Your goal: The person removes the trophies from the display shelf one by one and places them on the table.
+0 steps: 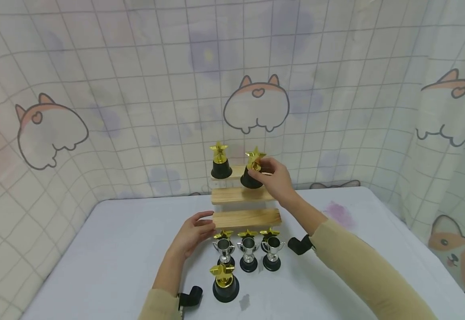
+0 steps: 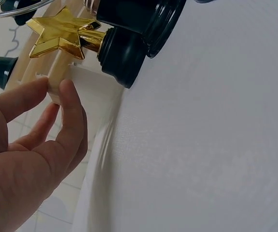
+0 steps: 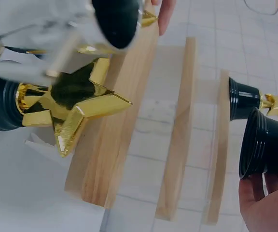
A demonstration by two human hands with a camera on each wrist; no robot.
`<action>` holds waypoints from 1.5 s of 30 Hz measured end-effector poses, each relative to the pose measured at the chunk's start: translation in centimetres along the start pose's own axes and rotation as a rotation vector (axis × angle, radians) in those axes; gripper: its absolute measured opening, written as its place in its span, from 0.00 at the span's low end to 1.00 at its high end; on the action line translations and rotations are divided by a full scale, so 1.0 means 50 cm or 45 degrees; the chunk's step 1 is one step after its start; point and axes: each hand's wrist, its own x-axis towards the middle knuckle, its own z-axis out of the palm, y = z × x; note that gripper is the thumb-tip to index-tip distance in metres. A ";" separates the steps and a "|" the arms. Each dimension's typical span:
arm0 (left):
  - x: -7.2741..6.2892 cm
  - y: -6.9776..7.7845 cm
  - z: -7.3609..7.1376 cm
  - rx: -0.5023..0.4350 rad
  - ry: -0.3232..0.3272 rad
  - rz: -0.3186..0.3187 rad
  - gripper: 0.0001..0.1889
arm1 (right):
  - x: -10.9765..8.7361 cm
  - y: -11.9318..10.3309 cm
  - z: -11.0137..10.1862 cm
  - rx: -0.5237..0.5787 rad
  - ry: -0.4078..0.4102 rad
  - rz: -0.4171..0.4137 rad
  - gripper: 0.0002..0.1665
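My right hand [image 1: 274, 180] grips a gold star trophy [image 1: 255, 156] with a black base, held beside the top step of a wooden stepped rack. In the right wrist view its black base [image 3: 267, 145] tilts close to the top step [image 3: 218, 159], with fingers under it. Another star trophy [image 1: 221, 166] stands on that step's left end. My left hand [image 1: 190, 233] pinches the left end of the lowest step [image 1: 246, 218] between thumb and fingers; in the left wrist view the fingertips [image 2: 67, 89] lie on the board's end. The middle step [image 1: 242, 195] is bare.
Three silver cups, among them a middle one [image 1: 248, 253], stand before the rack, with gold star trophies [image 1: 247, 233] behind them. Nearest the front is one more star trophy [image 1: 225, 289]. A white cloth [image 1: 116, 258] covers the table, and a checked curtain [image 1: 156, 89] hangs behind.
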 end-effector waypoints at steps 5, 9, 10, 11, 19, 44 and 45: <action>-0.003 0.004 0.000 0.009 0.002 -0.006 0.25 | -0.025 0.002 -0.009 0.039 -0.012 -0.030 0.30; -0.003 0.004 -0.001 0.010 0.004 -0.015 0.25 | -0.053 -0.004 -0.017 0.052 -0.031 -0.052 0.29; -0.002 0.004 0.000 0.008 0.005 -0.017 0.25 | -0.059 -0.005 -0.019 0.055 -0.035 -0.059 0.29; -0.002 0.005 0.000 0.008 0.007 -0.019 0.25 | -0.065 -0.006 -0.020 0.052 -0.039 -0.069 0.29; 0.002 0.009 0.001 0.016 0.012 -0.012 0.25 | -0.113 -0.016 -0.031 0.052 -0.063 -0.098 0.24; -0.001 0.002 0.005 -0.006 0.011 -0.015 0.26 | -0.256 -0.017 -0.041 0.088 -0.151 0.010 0.22; -0.002 0.003 0.005 -0.010 0.014 -0.018 0.26 | -0.259 -0.015 -0.040 0.087 -0.151 0.012 0.22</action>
